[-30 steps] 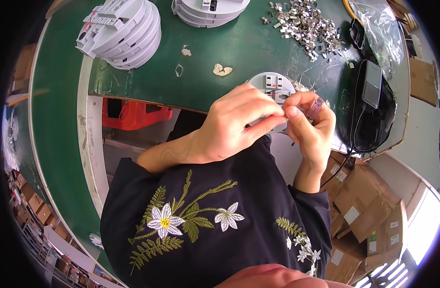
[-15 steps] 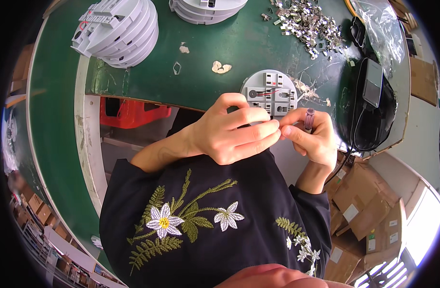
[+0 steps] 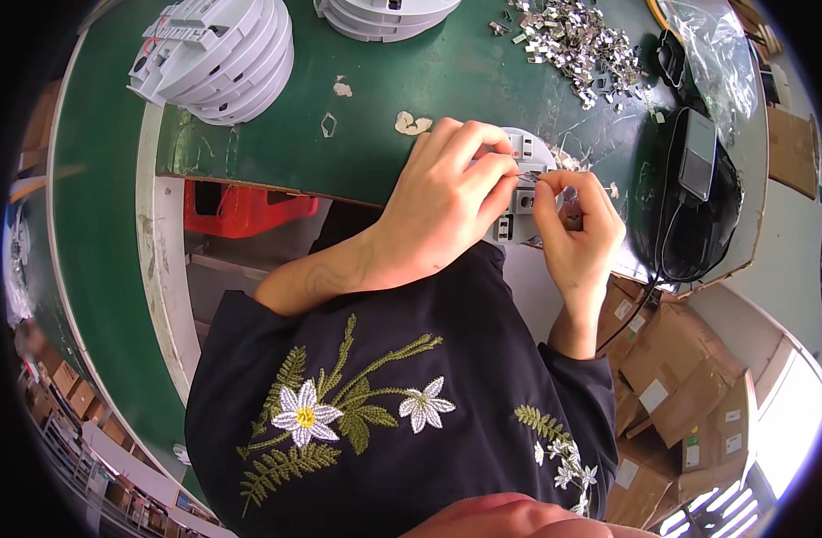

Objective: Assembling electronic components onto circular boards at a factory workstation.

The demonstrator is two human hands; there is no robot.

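Roughly left to right: far left of both hands, a stack of white round plastic housings (image 3: 216, 56) sits on the green bench (image 3: 97, 224), well apart from the hands; a second white stack (image 3: 384, 13) lies further along the far edge, above the left hand. Below the bench edge, left of the left forearm, a red crate (image 3: 241, 208) shows. Between the stacks and the hands, a few pale chips (image 3: 414, 123) on the green surface, near the left hand's knuckles

Left hand (image 3: 442, 211) curled over a round grey-white plastic part (image 3: 526, 193) at the near bench edge, fingers bent and pressed on its top, fingertips meeting the right hand's. The part is mostly hidden under this hand, only its right side shows, directly between the two hands

Right hand (image 3: 577, 229) just beside it, thumb and forefinger pinching a small thin metal piece (image 3: 538, 178) against the part; piece is tiny, shape unclear. Other fingers folded in

Beyond the right hand, a heap of small shiny metal clips (image 3: 577, 40) on the bench. Right of the right hand, a black device with a cable (image 3: 693, 202), and past it a clear plastic bag (image 3: 720, 49). Below and right of the right forearm, cardboard boxes (image 3: 671, 377) on the floor
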